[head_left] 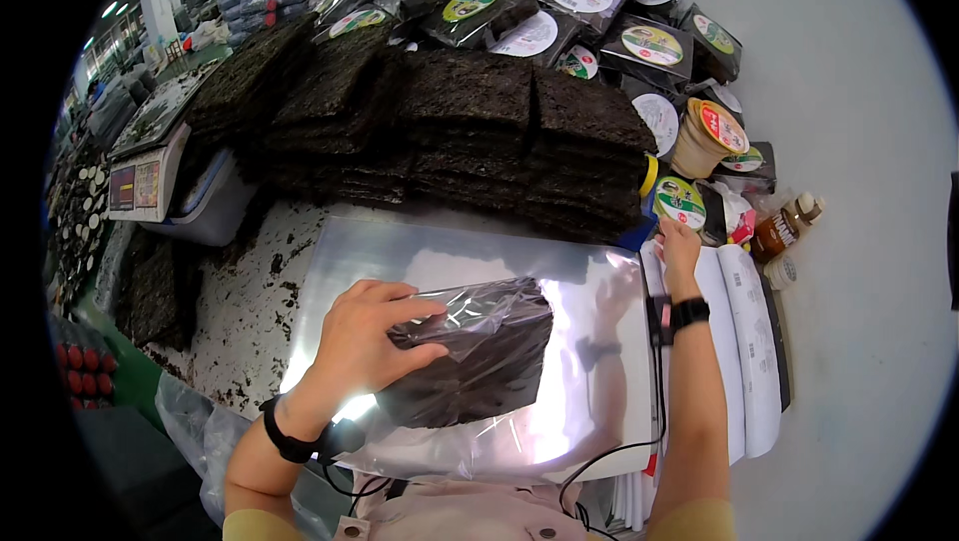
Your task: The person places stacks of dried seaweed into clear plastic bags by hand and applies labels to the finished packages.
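A dark dried seaweed block in a clear plastic bag [479, 361] lies on a shiny metal sheet [592, 399]. My left hand [374, 331] is on the bag's upper left, thumb and fingers spread apart over the film; whether it grips the film is not clear. Beyond the sheet's top right corner, my right hand [679, 245] has its fingertips at a tape dispenser with a blue body [638, 234] and a yellow ring [649, 174], by a round green and white label [680, 203]. What the right fingers hold is too small to tell. Both wrists wear black bands.
Stacked seaweed sheets [464, 91] stand behind the metal sheet, with bagged packs [652, 46] piled beyond. A digital scale [146, 174] and a plastic bin [217, 204] are left. Label rolls [749, 346], a stack of round labels [708, 140] and a brown bottle [779, 230] are right.
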A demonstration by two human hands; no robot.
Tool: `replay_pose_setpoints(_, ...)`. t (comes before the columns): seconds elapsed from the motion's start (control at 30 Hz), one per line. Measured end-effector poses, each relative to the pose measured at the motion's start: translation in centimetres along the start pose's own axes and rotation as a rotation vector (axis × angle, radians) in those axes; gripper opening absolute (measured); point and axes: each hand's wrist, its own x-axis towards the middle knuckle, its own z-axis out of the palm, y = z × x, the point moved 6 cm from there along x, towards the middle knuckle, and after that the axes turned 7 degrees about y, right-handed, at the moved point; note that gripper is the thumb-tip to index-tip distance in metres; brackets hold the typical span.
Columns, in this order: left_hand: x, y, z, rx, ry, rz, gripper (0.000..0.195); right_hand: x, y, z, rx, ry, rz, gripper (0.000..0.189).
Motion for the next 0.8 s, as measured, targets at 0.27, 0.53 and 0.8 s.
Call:
replay_pose_setpoints(0.27,0.1,0.3,-0.1,-0.010,0.007,-0.008,0.044,4.7,1.4,4.4,-0.142,-0.195,0.280,0.035)
replay_pose_setpoints(0.53,0.3,-0.2,0.0,-0.030,0.001,-0.015,0.045,-0.9,4.5,3.4,0.450,-0.067,0.283,0.038)
replay_pose_setpoints(0.8,0.2,-0.3,0.1,-0.028,0.008,0.002,0.045,-1.1,6.0,2.7,0.236,-0.014,0.077,0.025)
